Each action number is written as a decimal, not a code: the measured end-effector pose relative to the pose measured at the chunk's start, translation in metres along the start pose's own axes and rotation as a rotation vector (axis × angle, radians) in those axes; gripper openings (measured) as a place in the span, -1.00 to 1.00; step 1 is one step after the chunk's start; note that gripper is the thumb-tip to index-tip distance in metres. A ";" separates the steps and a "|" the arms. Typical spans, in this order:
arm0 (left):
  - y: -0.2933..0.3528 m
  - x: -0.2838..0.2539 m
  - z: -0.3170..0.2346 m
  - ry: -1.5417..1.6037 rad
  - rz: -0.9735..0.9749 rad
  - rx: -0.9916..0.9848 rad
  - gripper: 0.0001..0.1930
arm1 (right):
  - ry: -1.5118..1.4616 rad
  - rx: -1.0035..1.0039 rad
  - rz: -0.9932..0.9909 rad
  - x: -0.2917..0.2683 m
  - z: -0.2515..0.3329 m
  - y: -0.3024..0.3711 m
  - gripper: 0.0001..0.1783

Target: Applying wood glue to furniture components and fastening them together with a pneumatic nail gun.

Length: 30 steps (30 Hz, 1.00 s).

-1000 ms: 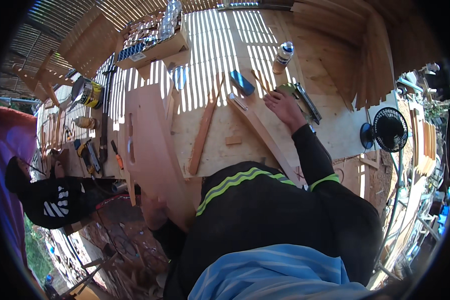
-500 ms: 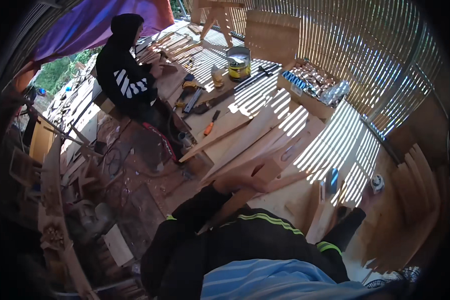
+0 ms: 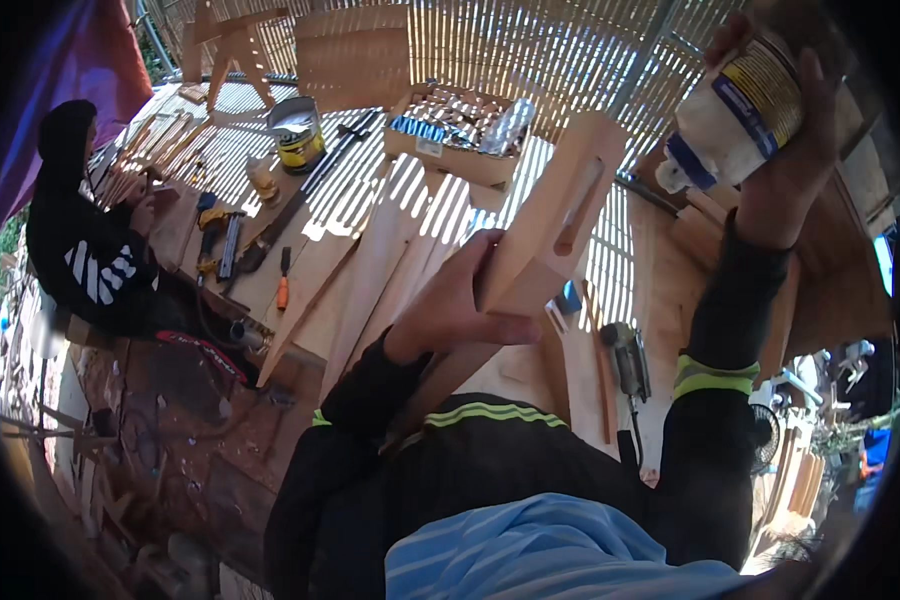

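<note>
My left hand [image 3: 442, 312] is closed around a wooden post [image 3: 550, 225] with a long slot cut into one face. The post slants up to the right above the workbench, and its lower part passes near my left forearm. High on the right, my right hand [image 3: 805, 165] grips a white squeeze bottle [image 3: 738, 118] with a yellow and blue label. The bottle is tilted with its nozzle end down and left, apart from the post. Some fingers of that hand are hidden behind the bottle.
Long boards [image 3: 375, 270] lie across the bench, with an orange-handled chisel [image 3: 283, 283] to their left. A corded power tool [image 3: 626, 358] sits right of my left hand. Behind stand a carton [image 3: 455, 160] of small parts and a yellow can [image 3: 298, 145]. A person [image 3: 75, 210] works at far left.
My right hand has risen from low at the right and now holds the bottle up. The post has been lifted and its slotted face turned into view. The view has swung right.
</note>
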<state>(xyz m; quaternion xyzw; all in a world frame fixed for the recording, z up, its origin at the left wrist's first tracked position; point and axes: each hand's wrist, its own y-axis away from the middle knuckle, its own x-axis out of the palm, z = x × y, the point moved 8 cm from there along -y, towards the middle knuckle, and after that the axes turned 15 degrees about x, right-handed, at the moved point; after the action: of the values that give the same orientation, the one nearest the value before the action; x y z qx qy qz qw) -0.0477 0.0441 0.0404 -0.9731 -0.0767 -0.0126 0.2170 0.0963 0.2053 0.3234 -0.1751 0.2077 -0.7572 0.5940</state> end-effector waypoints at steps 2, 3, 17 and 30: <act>-0.013 -0.002 -0.011 0.035 0.013 0.057 0.16 | 0.181 -0.070 -0.242 0.024 -0.002 -0.015 -0.51; -0.013 -0.004 -0.017 0.064 0.033 0.070 0.15 | 0.138 -0.059 -0.244 0.039 -0.005 -0.018 -0.51; 0.001 -0.047 0.003 0.340 0.077 0.015 -0.07 | 0.058 0.076 -0.205 0.084 -0.045 -0.059 -0.41; 0.002 -0.058 -0.009 0.453 0.100 -0.025 -0.18 | 0.016 0.072 -0.401 0.118 -0.056 -0.070 -0.46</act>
<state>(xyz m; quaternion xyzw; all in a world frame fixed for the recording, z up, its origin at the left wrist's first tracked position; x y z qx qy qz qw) -0.1046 0.0304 0.0444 -0.9506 0.0226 -0.2209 0.2169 -0.0173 0.1114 0.3143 -0.1853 0.1463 -0.8686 0.4357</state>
